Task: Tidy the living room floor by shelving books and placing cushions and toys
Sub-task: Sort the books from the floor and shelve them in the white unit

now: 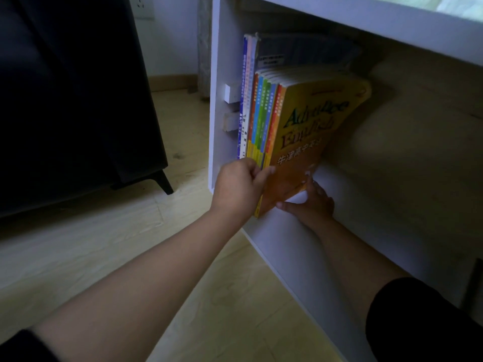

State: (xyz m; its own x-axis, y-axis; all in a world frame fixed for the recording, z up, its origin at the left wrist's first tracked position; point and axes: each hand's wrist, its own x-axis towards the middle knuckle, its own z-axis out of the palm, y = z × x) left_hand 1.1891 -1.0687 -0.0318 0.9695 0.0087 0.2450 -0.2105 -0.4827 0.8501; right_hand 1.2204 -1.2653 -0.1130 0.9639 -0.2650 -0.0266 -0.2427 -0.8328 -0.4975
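A stack of several colourful textbooks [264, 113] stands on edge in the white shelf compartment [339, 231], leaning left against taller books [247, 82] by the side wall. The front one is an orange English textbook [308, 131]. My left hand [239, 184] grips the spines at the bottom near the shelf's front edge. On the right side, my right hand [312, 202] holds the bottom corner of the orange textbook, its thumb under the lower edge.
A black sofa [73, 100] on short legs stands to the left on the pale wood floor [183, 257]. The shelf's white side panel [219, 74] and top board [366, 19] frame the compartment. Dark flat items lie behind the books at the back.
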